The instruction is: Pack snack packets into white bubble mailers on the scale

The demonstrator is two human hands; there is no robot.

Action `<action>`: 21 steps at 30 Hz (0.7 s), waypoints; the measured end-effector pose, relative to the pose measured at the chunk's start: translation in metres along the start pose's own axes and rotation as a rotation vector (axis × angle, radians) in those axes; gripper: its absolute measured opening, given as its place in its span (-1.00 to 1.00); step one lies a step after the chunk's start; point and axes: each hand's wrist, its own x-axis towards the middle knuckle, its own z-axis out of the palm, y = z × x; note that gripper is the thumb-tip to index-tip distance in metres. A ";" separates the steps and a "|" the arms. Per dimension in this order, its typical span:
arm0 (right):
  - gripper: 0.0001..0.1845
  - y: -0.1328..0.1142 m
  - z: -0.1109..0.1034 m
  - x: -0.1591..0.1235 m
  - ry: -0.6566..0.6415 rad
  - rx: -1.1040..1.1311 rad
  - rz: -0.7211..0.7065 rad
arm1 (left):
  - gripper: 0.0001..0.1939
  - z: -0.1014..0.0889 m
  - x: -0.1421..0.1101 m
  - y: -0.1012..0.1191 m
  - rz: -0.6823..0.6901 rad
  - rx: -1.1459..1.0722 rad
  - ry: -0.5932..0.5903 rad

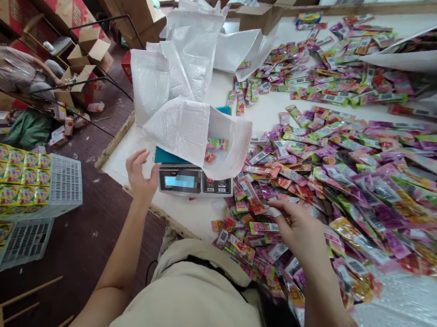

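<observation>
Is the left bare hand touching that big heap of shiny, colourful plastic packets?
Apart. The head view shows the grey-and-black digital scale lying between the open left hand and the heap of packets.

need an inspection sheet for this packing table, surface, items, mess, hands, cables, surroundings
Surface: white table with wooden edging, largely covered on its right side.
Job's things: open padded mailer on a digital scale, some packets inside it.
Clutter: loose packets heaped across the right; more mailers behind the scale.
Hands: left hand open beside the scale; right hand among packets, grip unclear.
Cables: thin dark loop near the waist, possibly a cable.
Surroundings: cardboard boxes, white crates, seated co-worker.
</observation>
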 end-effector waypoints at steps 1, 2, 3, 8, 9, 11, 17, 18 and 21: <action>-0.70 0.001 0.000 0.000 0.010 -0.003 0.000 | -0.54 0.003 0.001 0.000 0.026 0.028 -0.016; -0.70 0.003 0.000 0.000 0.017 -0.003 0.001 | -0.49 0.008 0.001 0.000 0.050 0.054 -0.031; -0.70 0.004 0.001 0.000 0.021 -0.001 0.001 | -0.44 0.013 0.001 0.000 0.073 0.073 -0.048; -0.71 0.006 0.006 0.002 -0.002 0.002 0.004 | -0.25 0.053 -0.003 0.001 0.121 0.070 -0.144; -0.71 0.005 0.007 0.003 -0.002 0.004 0.007 | -0.26 0.060 -0.003 0.001 0.114 0.063 -0.155; -0.71 0.003 0.006 0.006 0.003 0.027 0.005 | -0.29 0.072 -0.002 0.001 0.103 0.063 -0.162; -0.74 -0.051 -0.001 0.040 0.023 0.174 -0.071 | -0.33 0.077 0.003 -0.001 0.163 0.115 -0.069; -0.73 -0.067 0.000 0.052 0.006 0.152 -0.100 | -0.34 0.076 0.003 -0.001 0.175 0.121 -0.054; -0.62 -0.115 0.016 0.099 -0.128 -0.086 -0.135 | -0.29 0.073 0.001 -0.001 0.196 0.133 -0.024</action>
